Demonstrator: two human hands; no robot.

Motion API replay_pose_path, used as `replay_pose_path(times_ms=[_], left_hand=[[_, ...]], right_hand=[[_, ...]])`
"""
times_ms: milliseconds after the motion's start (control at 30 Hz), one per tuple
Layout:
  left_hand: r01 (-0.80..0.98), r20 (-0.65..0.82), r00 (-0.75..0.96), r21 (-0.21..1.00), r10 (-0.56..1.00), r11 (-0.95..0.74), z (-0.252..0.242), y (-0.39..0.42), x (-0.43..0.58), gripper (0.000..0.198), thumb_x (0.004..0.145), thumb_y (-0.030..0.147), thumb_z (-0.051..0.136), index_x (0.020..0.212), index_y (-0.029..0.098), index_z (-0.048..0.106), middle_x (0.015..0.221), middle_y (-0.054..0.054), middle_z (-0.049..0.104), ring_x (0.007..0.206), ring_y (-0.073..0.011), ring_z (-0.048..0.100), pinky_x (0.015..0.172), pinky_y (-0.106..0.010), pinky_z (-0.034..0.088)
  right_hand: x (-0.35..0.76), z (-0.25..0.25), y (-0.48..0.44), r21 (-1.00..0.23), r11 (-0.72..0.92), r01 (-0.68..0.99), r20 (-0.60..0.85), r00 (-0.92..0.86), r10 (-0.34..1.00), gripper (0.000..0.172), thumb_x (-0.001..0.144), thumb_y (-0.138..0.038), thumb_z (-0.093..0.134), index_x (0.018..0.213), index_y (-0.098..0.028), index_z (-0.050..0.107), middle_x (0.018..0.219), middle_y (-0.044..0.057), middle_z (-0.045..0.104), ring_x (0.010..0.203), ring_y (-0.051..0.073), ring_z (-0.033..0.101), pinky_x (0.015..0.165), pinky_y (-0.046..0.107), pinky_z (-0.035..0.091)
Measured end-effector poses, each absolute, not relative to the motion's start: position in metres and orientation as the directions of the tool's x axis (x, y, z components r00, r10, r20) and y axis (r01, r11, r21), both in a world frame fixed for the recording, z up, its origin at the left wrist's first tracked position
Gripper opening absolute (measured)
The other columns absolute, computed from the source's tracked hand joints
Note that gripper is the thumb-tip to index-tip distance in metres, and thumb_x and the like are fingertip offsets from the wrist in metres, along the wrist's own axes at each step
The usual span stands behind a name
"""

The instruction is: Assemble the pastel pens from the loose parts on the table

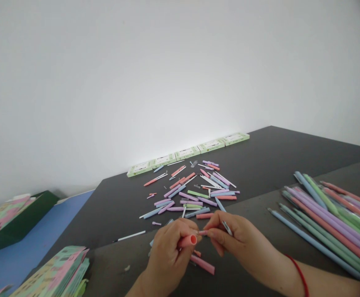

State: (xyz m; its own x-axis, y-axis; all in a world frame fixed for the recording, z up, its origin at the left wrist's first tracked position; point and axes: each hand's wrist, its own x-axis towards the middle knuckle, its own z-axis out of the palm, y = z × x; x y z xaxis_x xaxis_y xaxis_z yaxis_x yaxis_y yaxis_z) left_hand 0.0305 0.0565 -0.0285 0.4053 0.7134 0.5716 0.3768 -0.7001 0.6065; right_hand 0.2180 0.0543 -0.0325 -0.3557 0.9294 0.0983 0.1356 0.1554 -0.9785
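Note:
My left hand (166, 253) is closed around a coral pink pen barrel (186, 241), its hollow round end facing me. Close beside it, my right hand (244, 241) pinches a small pink pen part (203, 233) between thumb and fingertips, at the left fingertips. A small clear and silvery piece (227, 227) sticks out between the right-hand fingers; what it is I cannot make out. Below the hands lies another pink barrel (203, 264) on the dark table (118, 270). Pen parts in purple, blue, green and coral, such as a purple barrel (207, 201), lie scattered beyond.
Light green flat boxes (186, 153) stand in a row along the wall. Many long pastel pens (331, 231) lie in a pile at right. A white refill (132, 235) rests at left. Printed packets (56, 274) are stacked near left, and a dark green box (22, 214) holds more.

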Motion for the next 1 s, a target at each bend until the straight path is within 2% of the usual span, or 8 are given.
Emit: replay_pose_path(times_ms=[167,333,433,567,667,767,867,1000], left_hand=[[0.351,0.52,0.368,0.69,0.771,-0.633,-0.031,0.054,0.034,0.014,0.085,0.011,0.056,0.075,0.021,0.054,0.074,0.002,0.061,0.064,-0.0093,0.06,0.057,-0.014,0.05],[0.334,0.541,0.364,0.684,0.759,-0.648,-0.03,0.054,0.036,0.014,0.085,0.01,0.056,0.075,0.02,0.054,0.073,0.002,0.061,0.065,-0.0097,0.06,0.057,-0.015,0.05],[0.33,0.54,0.322,0.706,0.778,-0.627,-0.026,0.053,0.037,0.011,0.084,0.012,0.058,0.077,0.021,0.058,0.074,0.002,0.062,0.067,-0.0108,0.061,0.058,-0.017,0.052],[0.326,0.496,0.26,0.763,0.829,-0.558,-0.021,0.051,0.04,0.007,0.084,0.015,0.061,0.08,0.021,0.061,0.075,0.002,0.063,0.065,-0.0115,0.063,0.058,-0.019,0.053],[0.274,0.474,0.261,0.799,0.841,-0.535,-0.02,0.049,0.041,0.009,0.083,0.014,0.062,0.076,0.02,0.06,0.073,0.002,0.063,0.066,-0.0117,0.063,0.059,-0.019,0.052],[0.243,0.46,0.266,0.819,0.847,-0.52,-0.02,0.048,0.041,0.011,0.084,0.011,0.061,0.077,0.02,0.06,0.073,0.002,0.063,0.066,-0.0112,0.062,0.059,-0.018,0.051],[0.221,0.477,0.273,0.814,0.836,-0.537,-0.019,0.047,0.041,0.011,0.084,0.009,0.06,0.079,0.02,0.06,0.075,0.001,0.064,0.067,-0.0112,0.061,0.06,-0.018,0.05],[0.175,0.526,0.28,0.795,0.803,-0.581,-0.017,0.046,0.042,0.014,0.082,0.007,0.062,0.081,0.02,0.059,0.074,0.002,0.063,0.068,-0.0114,0.061,0.061,-0.019,0.049]], right_hand=[[0.216,-0.038,0.056,-0.99,0.093,0.108,0.049,-0.355,0.933,0.019,0.089,-0.026,0.05,0.073,-0.02,0.054,0.051,-0.007,0.053,0.051,0.01,0.048,0.055,0.021,0.035],[0.216,-0.04,0.057,-0.993,0.067,0.099,0.029,-0.35,0.936,0.019,0.089,-0.028,0.051,0.073,-0.019,0.055,0.049,-0.007,0.051,0.049,0.01,0.047,0.055,0.022,0.035],[0.219,-0.035,0.056,-0.984,0.147,0.097,0.102,-0.363,0.926,0.018,0.089,-0.031,0.053,0.076,-0.019,0.058,0.054,-0.005,0.054,0.054,0.011,0.051,0.056,0.022,0.037],[0.223,-0.03,0.053,-0.964,0.234,0.13,0.168,-0.387,0.907,0.007,0.085,-0.025,0.058,0.086,-0.019,0.059,0.064,-0.003,0.056,0.057,0.011,0.05,0.053,0.021,0.036],[0.225,-0.028,0.05,-0.943,0.271,0.193,0.191,-0.352,0.916,0.004,0.085,-0.023,0.057,0.083,-0.019,0.056,0.064,-0.004,0.054,0.056,0.011,0.046,0.051,0.02,0.035],[0.225,-0.026,0.048,-0.931,0.296,0.214,0.208,-0.355,0.912,0.008,0.087,-0.023,0.054,0.081,-0.02,0.056,0.063,-0.003,0.055,0.056,0.01,0.047,0.052,0.02,0.036],[0.224,-0.024,0.045,-0.927,0.327,0.184,0.241,-0.375,0.895,0.002,0.086,-0.021,0.055,0.085,-0.02,0.057,0.064,-0.003,0.057,0.056,0.01,0.048,0.051,0.019,0.037],[0.221,-0.024,0.04,-0.934,0.343,0.098,0.285,-0.373,0.883,0.007,0.083,-0.016,0.055,0.087,-0.021,0.052,0.066,-0.004,0.057,0.051,0.008,0.047,0.045,0.017,0.034]])
